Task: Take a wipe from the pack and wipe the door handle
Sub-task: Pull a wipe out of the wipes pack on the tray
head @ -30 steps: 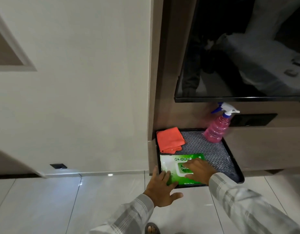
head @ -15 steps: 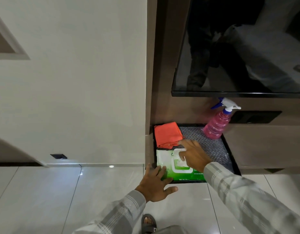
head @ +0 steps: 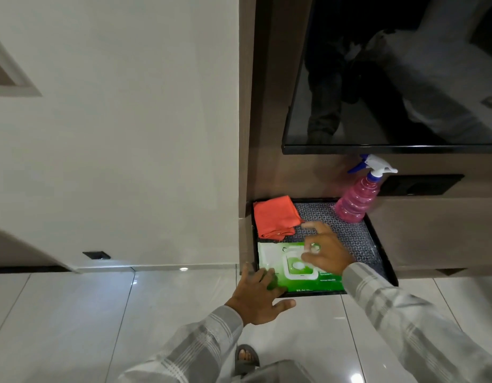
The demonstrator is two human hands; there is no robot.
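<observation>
A green and white wipe pack (head: 271, 258) lies at the near left of a black tray (head: 378, 240). My left hand (head: 255, 298) rests flat on the pack's near left corner, fingers apart, pressing it down. My right hand (head: 327, 252) is over the far side of the pack's white lid frame (head: 300, 269). Its thumb and fingers pinch what looks like the lifted lid flap. The oval opening in the frame is uncovered, and no wipe sticks out of it. No door handle is in view.
A folded orange cloth (head: 275, 218) lies at the tray's far left, and a pink spray bottle (head: 355, 201) stands at its far right. A dark screen (head: 391, 78) hangs above. A pale wall is on the left, glossy floor tiles lie below, and my sandalled foot (head: 246, 357) is near.
My right hand moved from the middle of the pack to its far side, and the lid flap went from shut to lifted, baring the opening. My left hand stayed on the pack's corner.
</observation>
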